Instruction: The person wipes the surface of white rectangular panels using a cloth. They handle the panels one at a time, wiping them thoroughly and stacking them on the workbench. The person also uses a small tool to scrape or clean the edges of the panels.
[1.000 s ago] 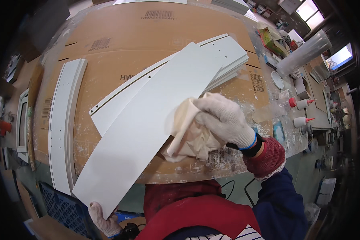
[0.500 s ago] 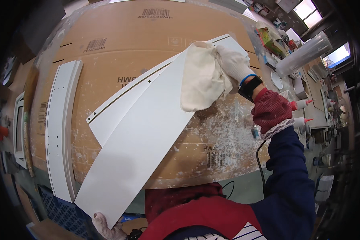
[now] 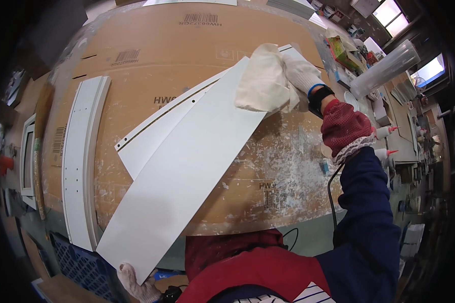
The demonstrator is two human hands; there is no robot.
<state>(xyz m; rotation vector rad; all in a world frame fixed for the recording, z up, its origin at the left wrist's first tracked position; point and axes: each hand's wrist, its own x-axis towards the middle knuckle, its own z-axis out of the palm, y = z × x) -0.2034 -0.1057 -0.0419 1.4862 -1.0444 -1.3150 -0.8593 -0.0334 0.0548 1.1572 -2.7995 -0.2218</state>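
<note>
Nearest, our left hand (image 3: 136,284) is pinching the white panel (image 3: 182,166), which is lying aslant over a grooved board (image 3: 156,132) on flattened cardboard (image 3: 207,48); farther off, our right hand (image 3: 299,70) is gripping a cream cloth (image 3: 261,83) on the panel's far end.

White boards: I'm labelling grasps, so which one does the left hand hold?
The long slanting board on top, its near end in the left hand. Its visible face shows no holes, unlike the grooved board beneath and the drilled stack at left.
</note>
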